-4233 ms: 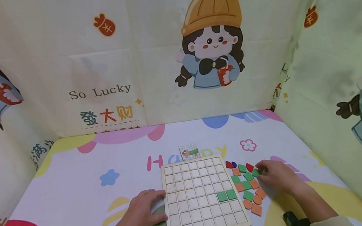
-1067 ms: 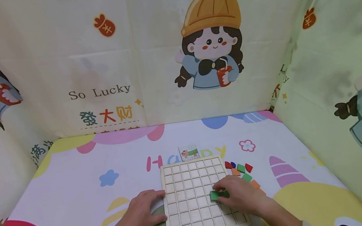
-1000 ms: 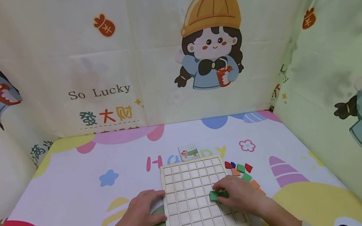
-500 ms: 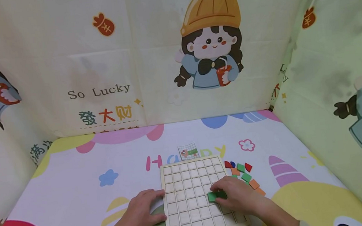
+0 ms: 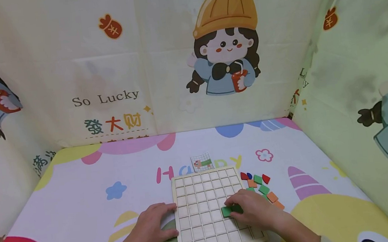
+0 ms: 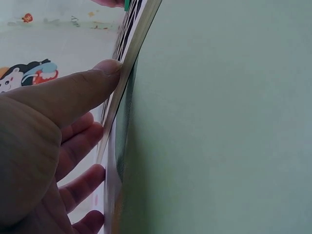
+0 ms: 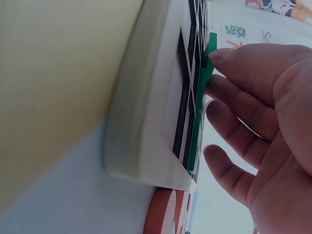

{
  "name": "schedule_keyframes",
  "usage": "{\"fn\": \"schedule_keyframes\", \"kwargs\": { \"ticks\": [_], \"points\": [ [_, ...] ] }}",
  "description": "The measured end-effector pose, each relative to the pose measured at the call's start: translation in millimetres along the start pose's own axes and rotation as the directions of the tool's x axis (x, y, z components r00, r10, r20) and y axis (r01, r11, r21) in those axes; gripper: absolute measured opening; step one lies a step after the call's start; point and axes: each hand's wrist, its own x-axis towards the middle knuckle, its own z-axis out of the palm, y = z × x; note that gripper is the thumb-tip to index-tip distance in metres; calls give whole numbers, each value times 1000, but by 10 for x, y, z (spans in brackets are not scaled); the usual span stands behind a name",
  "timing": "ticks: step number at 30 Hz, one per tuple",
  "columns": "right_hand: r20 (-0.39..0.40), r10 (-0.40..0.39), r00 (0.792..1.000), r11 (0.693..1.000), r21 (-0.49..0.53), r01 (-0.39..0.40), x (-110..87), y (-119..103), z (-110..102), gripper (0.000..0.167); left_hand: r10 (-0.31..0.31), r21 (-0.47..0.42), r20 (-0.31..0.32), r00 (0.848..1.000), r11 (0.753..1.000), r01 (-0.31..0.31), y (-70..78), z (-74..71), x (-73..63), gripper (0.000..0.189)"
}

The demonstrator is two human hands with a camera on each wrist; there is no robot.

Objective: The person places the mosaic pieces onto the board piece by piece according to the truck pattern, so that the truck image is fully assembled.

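Observation:
A wooden grid board (image 5: 205,230) lies on the table in the head view. My right hand (image 5: 254,209) is over its right side, thumb and fingertips pinching a green square tile (image 5: 226,212). In the right wrist view this tile (image 7: 212,41) stands tilted at the grid, beside green tiles (image 7: 196,126) lying flat in their cells. My hand hides most of those in the head view. On the board's left edge, the thumb and fingers of my left hand (image 5: 152,228) rest lightly; the left wrist view shows the thumb (image 6: 92,85) against the edge.
Loose green, orange, red and blue pieces lie right of the board, including an orange square (image 5: 272,196) and a red piece (image 5: 266,178). Behind the board is a small picture card (image 5: 202,162). A printed cloth (image 5: 120,65) stands behind the table.
My right hand has come from the loose pieces onto the board with a green tile. Over the last second it has shifted slightly left with the tile. My left hand has stayed put.

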Motion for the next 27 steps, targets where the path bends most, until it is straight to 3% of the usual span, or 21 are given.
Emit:
{"fn": "schedule_keyframes", "kwargs": {
  "ticks": [27],
  "points": [
    [-15, -15, 1000, 1000, -13, 15, 28, 26, 14, 26, 21, 24, -5, 1000, 1000, -20, -9, -3, -8, 60]
  ]
}}
